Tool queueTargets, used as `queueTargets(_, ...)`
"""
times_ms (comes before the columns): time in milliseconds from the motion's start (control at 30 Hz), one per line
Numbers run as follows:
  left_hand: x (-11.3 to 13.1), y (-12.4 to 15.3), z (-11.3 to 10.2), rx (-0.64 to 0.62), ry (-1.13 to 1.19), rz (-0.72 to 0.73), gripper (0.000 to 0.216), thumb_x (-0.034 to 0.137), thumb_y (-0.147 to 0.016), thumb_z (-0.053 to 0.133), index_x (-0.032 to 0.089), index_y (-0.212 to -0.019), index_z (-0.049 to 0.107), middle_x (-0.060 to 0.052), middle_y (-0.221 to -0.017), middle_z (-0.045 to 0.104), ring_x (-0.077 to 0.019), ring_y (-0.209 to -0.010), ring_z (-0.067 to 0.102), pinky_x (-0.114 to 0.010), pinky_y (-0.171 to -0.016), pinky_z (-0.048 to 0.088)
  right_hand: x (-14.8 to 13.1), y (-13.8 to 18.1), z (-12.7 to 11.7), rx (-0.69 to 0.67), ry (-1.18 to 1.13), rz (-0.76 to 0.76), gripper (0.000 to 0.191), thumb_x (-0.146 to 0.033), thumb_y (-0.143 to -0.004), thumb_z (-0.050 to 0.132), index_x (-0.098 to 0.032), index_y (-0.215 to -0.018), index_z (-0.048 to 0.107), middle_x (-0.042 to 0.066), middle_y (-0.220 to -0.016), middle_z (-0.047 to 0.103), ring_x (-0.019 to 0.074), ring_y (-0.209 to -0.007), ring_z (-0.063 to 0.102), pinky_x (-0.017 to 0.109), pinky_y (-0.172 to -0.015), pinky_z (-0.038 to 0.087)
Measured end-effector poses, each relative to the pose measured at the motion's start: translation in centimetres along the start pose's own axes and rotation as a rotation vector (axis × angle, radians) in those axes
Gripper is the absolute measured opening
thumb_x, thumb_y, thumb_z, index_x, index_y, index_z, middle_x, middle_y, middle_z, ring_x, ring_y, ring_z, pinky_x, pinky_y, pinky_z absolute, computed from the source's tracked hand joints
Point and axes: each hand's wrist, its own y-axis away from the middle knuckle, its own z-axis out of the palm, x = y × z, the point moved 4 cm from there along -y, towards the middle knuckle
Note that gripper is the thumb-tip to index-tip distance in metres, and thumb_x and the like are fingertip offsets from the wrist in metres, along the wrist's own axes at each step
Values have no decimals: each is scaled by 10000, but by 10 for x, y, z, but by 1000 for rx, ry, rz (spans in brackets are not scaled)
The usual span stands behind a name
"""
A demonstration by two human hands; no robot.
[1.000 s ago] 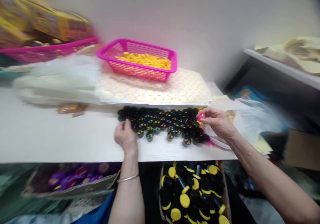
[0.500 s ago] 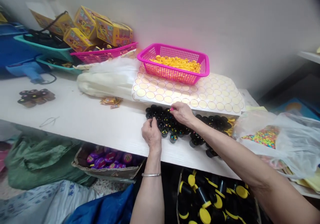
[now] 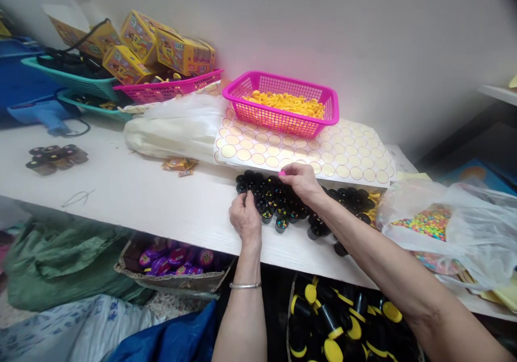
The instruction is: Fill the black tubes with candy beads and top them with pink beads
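Note:
Small black cups [image 3: 281, 223] stand packed together near the middle of the white table, several with coloured beads or candies inside. At the left edge of this group my left hand [image 3: 245, 217] is closed, thumb and finger pinching a small black cup whose body is mostly hidden. Over the back of the group, my right hand [image 3: 302, 181] pinches a small pink piece [image 3: 281, 173]; its far end is too small to make out. More black cups [image 3: 349, 196] stand to the right, partly behind my right forearm.
Behind the cups, a pink basket [image 3: 278, 127] of yellow rings stands on a sheet of round stickers [image 3: 258, 150]. A plastic bag [image 3: 476, 227] with coloured beads lies at right. Below the table edge are a box of yellow-lidded black jars [image 3: 333, 350] and a carton [image 3: 173, 281] of purple packs.
My right hand has shifted slightly right and up with the pink piece, away from the cups beneath. My left hand has stayed at the same place.

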Motion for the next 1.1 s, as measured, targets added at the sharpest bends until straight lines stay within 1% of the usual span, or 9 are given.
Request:
queueTargets(100,-5,-1,1,4,10,0,364,508,-788,518,202,-885,690,-59,-878,690,-203,-856,593,-328,-795,444,1,10,-15,16,-340,52,301,-353,-514,780,-167,-694,626,-23,-593,591,88,-530,466,228,-481,320)
queueTargets(233,-10,-2,2,-6,16,-1,376,509,-787,520,198,-910,690,-62,-898,693,-203,-866,597,-325,-788,452,-1,21,-31,24,-473,95,344,-343,-463,818,-163,-702,647,-18,-599,600,76,-518,452,219,-459,280)
queueTargets(400,-8,-1,0,7,8,-2,351,477,-788,525,199,-926,689,-62,-913,694,-206,-876,597,-328,-786,459,-1,20,-37,27,-430,123,320,-314,-466,817,-161,-697,658,-24,-597,603,86,-553,486,227,-503,321)
queueTargets(533,-7,0,0,9,11,-9,347,474,-786,535,198,-930,689,-62,-921,692,-209,-897,597,-334,-804,460,-1,14,-32,-11,-320,60,223,-287,-528,766,-169,-675,647,-26,-626,608,101,-608,508,258,-602,384)
queueTargets(700,-8,1,-2,1,30,1,349,481,-797,536,199,-932,690,-63,-934,689,-209,-923,594,-335,-826,456,9,4,-23,-23,-164,-19,152,-268,-605,690,-183,-712,624,-23,-653,592,124,-640,512,272,-625,392)
queueTargets(800,-8,2,-2,-4,37,5,352,483,-801,537,197,-940,689,-66,-940,689,-209,-923,594,-335,-826,457,8,1,-17,-26,36,-118,91,-268,-677,637,-195,-722,605,-19,-657,582,136,-655,511,274,-634,391)
queueTargets(867,-9,2,-2,-2,36,4,354,486,-800,541,198,-943,687,-65,-942,688,-210,-924,593,-334,-825,457,3,1,-10,-51,301,-190,64,-262,-731,591,-201,-724,609,-6,-677,596,148,-678,518,277,-644,380)
queueTargets(1000,-8,1,-2,-18,32,7,359,498,-802,537,198,-935,685,-63,-936,687,-212,-923,591,-335,-829,454,-7,4,15,-116,896,-225,150,-233,-805,507,-185,-815,648,79,-846,662,209,-811,567,306,-679,373)
queueTargets(1100,-6,1,-3,-29,23,4,360,490,-805,536,187,-932,683,-69,-936,686,-215,-916,588,-343,-838,448,-12,5,35,-161,1149,-285,232,-174,-828,443,-144,-906,659,150,-931,659,264,-917,568,350,-728,386)
